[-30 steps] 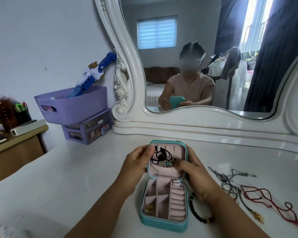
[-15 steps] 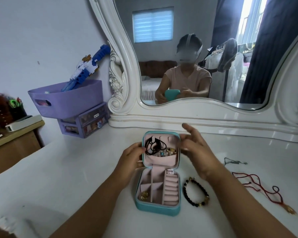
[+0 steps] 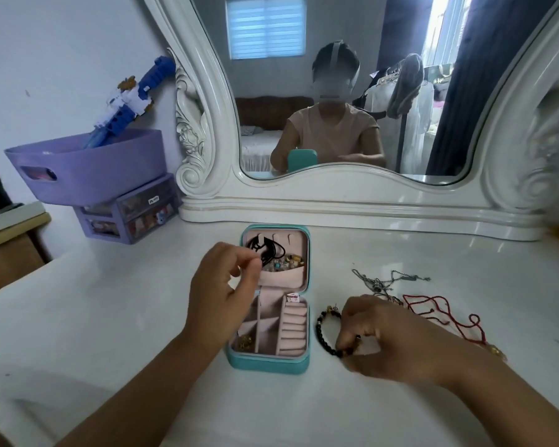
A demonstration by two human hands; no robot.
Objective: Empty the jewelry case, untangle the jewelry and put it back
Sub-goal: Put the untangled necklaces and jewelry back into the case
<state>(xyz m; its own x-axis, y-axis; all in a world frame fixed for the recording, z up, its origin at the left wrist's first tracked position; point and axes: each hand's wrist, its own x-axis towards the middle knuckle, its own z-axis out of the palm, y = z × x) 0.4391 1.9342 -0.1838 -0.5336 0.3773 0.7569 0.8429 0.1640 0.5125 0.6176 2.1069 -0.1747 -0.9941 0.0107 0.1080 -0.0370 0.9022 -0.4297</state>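
Right hand (image 3: 391,337) has dropped from the lid to the surface (image 3: 110,317), now pinching the black bead bracelet (image 3: 324,330) just beside the open jewelry case (image 3: 270,362), at its 3 o'clock. Left hand (image 3: 221,285) — fingers curled — pinches the black cord (image 3: 265,246) in the lid. Chains (image 3: 381,282) and red cord (image 3: 446,314) lie further toward 3 o'clock.

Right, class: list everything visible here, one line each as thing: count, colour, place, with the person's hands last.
jewelry case: one, teal, pink inside, open, table centre
black cord: one tangle, lid pocket
bead bracelet: one, black, right of case
silver chains: tangle, far right
red cord: one, beside chains
mirror: one, white frame, behind
basket: one, purple, on drawers
left hand: at cord
right hand: pinches bracelet
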